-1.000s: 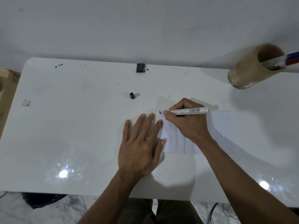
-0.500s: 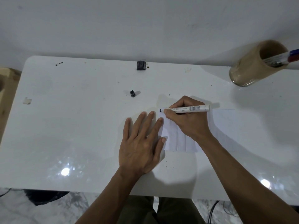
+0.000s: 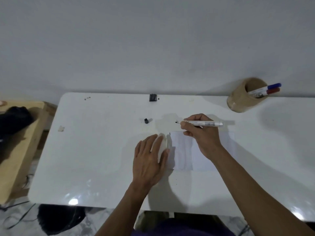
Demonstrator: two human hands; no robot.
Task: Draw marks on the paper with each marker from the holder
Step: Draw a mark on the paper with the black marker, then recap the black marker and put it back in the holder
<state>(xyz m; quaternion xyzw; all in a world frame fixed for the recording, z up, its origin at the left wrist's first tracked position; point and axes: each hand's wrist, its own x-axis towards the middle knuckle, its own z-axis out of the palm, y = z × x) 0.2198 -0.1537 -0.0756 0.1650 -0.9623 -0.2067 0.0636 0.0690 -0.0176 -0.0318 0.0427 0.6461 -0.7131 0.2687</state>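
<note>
On the white table (image 3: 102, 150), holder (image 3: 242, 97) contains two markers (image 3: 265, 90).

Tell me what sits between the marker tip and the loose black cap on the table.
Nothing: in the head view only bare white table lies between the marker tip and the cap.

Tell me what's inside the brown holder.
The holder has two markers sticking out of its mouth, one with a blue cap, one with a red cap. Their lower ends and the holder's bottom are hidden.
</note>
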